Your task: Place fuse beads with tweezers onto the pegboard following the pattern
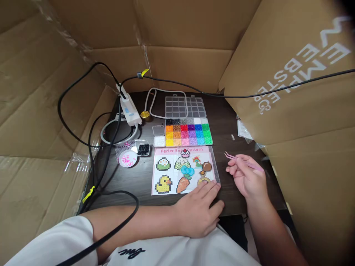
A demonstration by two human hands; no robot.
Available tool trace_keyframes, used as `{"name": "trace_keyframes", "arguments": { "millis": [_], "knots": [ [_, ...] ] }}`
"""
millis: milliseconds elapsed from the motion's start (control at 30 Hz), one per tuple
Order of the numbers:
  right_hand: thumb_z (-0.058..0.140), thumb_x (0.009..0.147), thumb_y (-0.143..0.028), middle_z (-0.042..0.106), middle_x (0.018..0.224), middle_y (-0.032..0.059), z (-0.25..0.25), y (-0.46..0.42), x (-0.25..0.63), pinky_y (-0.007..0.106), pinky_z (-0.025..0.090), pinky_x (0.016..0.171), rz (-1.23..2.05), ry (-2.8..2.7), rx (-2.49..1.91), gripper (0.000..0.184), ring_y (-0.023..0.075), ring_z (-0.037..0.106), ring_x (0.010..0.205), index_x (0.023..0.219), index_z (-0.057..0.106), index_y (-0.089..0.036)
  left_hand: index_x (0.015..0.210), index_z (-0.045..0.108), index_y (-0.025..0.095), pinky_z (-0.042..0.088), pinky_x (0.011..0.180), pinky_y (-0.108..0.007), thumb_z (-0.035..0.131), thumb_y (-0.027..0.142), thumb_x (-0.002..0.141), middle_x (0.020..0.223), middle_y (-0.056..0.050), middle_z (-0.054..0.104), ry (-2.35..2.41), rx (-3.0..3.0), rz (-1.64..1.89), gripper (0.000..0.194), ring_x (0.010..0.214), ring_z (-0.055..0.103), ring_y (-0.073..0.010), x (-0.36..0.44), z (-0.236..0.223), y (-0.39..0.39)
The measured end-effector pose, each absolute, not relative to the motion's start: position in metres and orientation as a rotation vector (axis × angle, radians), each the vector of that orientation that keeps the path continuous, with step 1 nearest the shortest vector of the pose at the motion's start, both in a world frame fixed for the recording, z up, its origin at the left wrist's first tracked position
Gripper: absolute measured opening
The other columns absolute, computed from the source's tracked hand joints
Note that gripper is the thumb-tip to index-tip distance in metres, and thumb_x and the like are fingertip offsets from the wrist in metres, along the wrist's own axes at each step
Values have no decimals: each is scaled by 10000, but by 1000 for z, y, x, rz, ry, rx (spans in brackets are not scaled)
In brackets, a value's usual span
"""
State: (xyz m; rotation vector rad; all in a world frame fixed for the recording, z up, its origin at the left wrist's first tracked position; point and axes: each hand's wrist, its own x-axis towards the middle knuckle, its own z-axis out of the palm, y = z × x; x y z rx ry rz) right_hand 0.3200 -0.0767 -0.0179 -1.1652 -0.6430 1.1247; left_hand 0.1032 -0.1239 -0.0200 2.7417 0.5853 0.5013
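Observation:
My left hand point(201, 208) lies with its fingers stretched out over the lower right corner of the Perler bead pattern sheet point(174, 189). A clear pegboard point(216, 170) sits on the sheet, its right edge beside my fingertips. Pictures of a duck point(163, 184), a carrot point(183, 183) and other figures show on the page. To the right, clear of the sheet, my right hand point(248, 179) is closed around pink tweezers point(254, 166). Their bent tips point left, apart, with nothing visible between them. Two blue translucent discs point(187, 170) rest over the carrot's top.
Behind the sheet stands a compartment box of coloured beads point(212, 141) with its lid point(185, 107) open. At left are a round dish of pink beads point(128, 159), a black bead case point(143, 149) and a power strip point(129, 107). Black cables point(104, 177) loop across; cardboard walls point(188, 66) enclose the table.

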Motion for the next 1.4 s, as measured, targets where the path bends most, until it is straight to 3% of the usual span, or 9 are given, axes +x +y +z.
{"name": "trace_keyframes", "arguments": {
  "millis": [167, 367, 500, 667, 967, 1133, 1400],
  "knots": [
    [924, 691, -299, 780, 747, 25, 10, -42, 319, 316, 621, 586, 1054, -916, -1156, 261, 121, 656, 502, 887, 781, -204, 1320, 586, 99, 430, 1156, -559, 542, 365, 990, 1505, -307, 522, 599, 2698, 498, 425, 1447, 473, -424, 101, -23, -124],
    [867, 786, -318, 786, 824, 38, 39, 9, 293, 353, 612, 575, 1183, -1284, -889, 126, 144, 677, 535, 865, 813, -235, 1302, 600, 160, 423, 1165, -522, 546, 309, 998, 1508, -252, 541, 628, 2686, 581, 343, 1435, 500, -374, 102, -34, -123],
    [829, 833, -391, 768, 736, 60, 26, 14, 286, 370, 621, 580, 1155, -1347, -966, 195, 183, 703, 588, 768, 792, -211, 1243, 613, 160, 412, 1173, -523, 601, 353, 955, 1491, -241, 553, 574, 2674, 631, 347, 1421, 505, -377, 101, -39, -121],
    [834, 840, -296, 784, 746, 15, 5, 5, 292, 348, 642, 589, 1187, -1263, -1055, 213, 153, 692, 522, 1044, 787, -252, 1195, 638, 155, 405, 1170, -521, 568, 404, 953, 1468, -230, 577, 539, 2657, 577, 353, 1408, 512, -362, 98, -33, -116],
    [839, 815, -168, 802, 905, 32, 4, 4, 293, 238, 609, 552, 1253, -1503, -1136, 164, 143, 736, 634, 949, 824, -261, 1139, 681, 143, 411, 1163, -475, 469, 335, 990, 1423, -213, 619, 522, 2599, 587, 322, 1369, 554, -339, 97, -22, -107],
    [845, 808, -173, 804, 916, 51, 6, 8, 298, 253, 633, 565, 1327, -1551, -1042, 193, 179, 762, 710, 978, 838, -266, 1147, 688, 163, 439, 1148, -464, 454, 343, 1000, 1413, -184, 635, 527, 2611, 578, 329, 1362, 567, -321, 95, -19, -105],
    [856, 801, -208, 793, 917, 70, 0, 12, 298, 262, 603, 475, 1477, -1465, -999, 167, 183, 742, 644, 961, 839, -253, 1152, 702, 182, 431, 1153, -495, 501, 294, 1002, 1465, -192, 590, 574, 2583, 575, 274, 1419, 513, -339, 99, -26, -113]
  ]
}}
